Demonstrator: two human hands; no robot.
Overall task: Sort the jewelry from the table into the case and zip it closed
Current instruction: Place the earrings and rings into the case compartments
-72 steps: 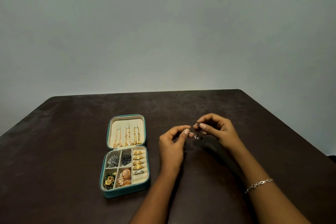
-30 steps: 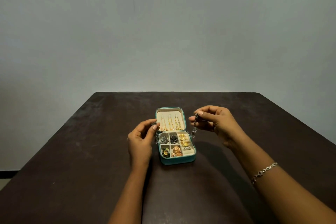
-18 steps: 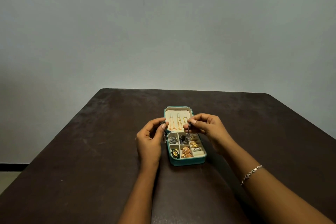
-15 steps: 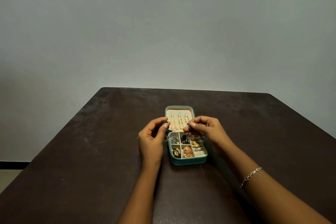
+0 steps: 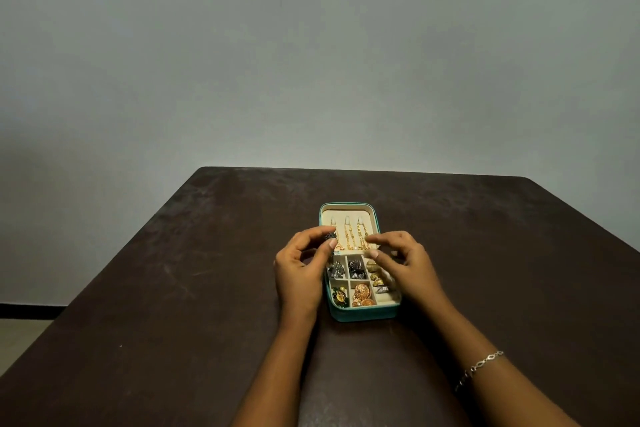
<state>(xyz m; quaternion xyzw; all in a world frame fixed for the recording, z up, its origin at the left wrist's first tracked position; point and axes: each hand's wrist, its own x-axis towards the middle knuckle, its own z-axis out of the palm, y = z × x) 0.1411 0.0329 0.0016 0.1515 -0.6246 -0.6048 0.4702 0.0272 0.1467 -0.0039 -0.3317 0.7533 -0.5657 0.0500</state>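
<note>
left hand pinching a small dark silver earring | right hand curled over open teal zip jewelry case | right grip: can't tell, blurry

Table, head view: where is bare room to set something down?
Bare tabletop left of the left hand, right of the right hand, and beyond the open jewelry case to the far edge. Crowded at the case: both hands there, left pinching a dark earring.
</note>
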